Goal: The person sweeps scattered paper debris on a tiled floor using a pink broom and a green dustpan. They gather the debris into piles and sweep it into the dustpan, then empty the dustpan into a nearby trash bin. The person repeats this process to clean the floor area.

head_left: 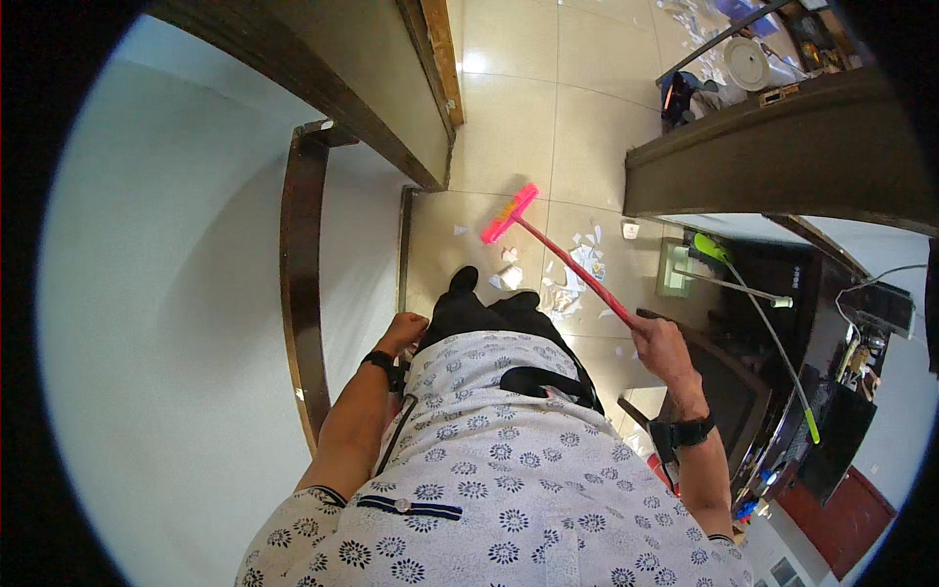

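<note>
A red-handled broom (577, 266) with a bright pink head stretches out ahead of me, its bristles down by the tiled floor. My right hand (667, 360) is closed around the upper end of its handle. Torn paper scraps (587, 259) lie in a loose pile to the right of the broom head. A crumpled white paper piece (510, 277) rests just beyond my shoes. My left hand (404, 333) hangs at my left hip with its fingers curled in, and nothing shows in it.
Close on my left runs a white wall (186, 245) with a dark wooden frame (303, 254). A pale green dustpan (675, 266) and a green broom (712, 247) are at the right, beside dark furniture. More scraps (690, 20) litter the far floor. A small white container (630, 229) sits near the doorway.
</note>
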Demonstrator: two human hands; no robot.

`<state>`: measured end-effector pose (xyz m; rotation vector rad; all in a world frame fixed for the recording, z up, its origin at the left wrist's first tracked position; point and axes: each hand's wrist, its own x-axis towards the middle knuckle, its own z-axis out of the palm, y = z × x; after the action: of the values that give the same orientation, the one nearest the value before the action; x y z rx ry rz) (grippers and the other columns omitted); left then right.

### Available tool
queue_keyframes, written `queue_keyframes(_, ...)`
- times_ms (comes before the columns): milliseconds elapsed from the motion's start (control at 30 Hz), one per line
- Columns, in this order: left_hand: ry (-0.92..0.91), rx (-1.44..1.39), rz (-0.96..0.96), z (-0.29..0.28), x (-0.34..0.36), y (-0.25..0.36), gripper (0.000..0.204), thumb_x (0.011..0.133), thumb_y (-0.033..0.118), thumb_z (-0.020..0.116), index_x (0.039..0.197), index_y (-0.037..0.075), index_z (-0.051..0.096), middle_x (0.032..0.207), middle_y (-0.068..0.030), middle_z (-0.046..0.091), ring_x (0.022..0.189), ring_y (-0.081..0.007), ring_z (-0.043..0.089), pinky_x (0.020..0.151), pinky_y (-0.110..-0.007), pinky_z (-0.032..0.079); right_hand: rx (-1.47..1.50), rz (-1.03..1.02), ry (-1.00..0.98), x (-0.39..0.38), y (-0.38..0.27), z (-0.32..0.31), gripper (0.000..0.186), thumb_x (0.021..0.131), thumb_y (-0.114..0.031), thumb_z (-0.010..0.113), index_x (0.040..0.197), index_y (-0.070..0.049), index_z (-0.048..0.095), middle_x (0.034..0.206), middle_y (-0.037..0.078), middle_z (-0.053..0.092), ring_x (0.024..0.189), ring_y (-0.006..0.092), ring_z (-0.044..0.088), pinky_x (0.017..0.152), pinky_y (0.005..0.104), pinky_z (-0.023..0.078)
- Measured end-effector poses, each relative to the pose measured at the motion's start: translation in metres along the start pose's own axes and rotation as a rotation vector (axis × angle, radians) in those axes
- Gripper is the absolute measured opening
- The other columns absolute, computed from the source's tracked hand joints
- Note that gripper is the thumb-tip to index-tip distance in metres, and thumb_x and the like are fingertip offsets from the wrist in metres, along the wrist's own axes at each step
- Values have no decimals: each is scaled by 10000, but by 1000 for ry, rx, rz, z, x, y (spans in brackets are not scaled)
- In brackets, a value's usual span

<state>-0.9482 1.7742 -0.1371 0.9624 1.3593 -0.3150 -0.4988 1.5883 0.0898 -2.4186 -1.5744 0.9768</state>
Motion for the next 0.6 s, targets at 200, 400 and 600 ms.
queue_keyframes(200, -52, 47, 3, -25, 13, 6, 236, 870, 284, 613, 923, 62, 671, 687, -11, 599, 564, -146, 568, 509, -335, 499, 1, 18, -29, 25, -46, 68, 309, 850, -119, 577, 1143, -119, 675, 829, 234, 647, 752, 412, 633, 687, 500, 504)
queue_keyframes(400, -134, 49, -27, -50, 21, 42, 214, 877, 254, 615, 922, 44, 627, 730, -54, 628, 581, -151, 611, 477, -286, 475, -50, 163, -77, 5, -43, 131, 333, 870, -149, 552, 1188, -158, 654, 819, 217, 657, 734, 414, 632, 683, 517, 507)
queue_keyframes(600, -188, 231, -67, -57, 46, 43, 267, 897, 290, 614, 1005, 48, 643, 824, -78, 672, 686, -171, 664, 561, -321, 535, -177, 372, -134, -88, -43, 91, 431, 873, -156, 550, 1284, -281, 579, 752, 181, 657, 742, 367, 661, 671, 504, 532)
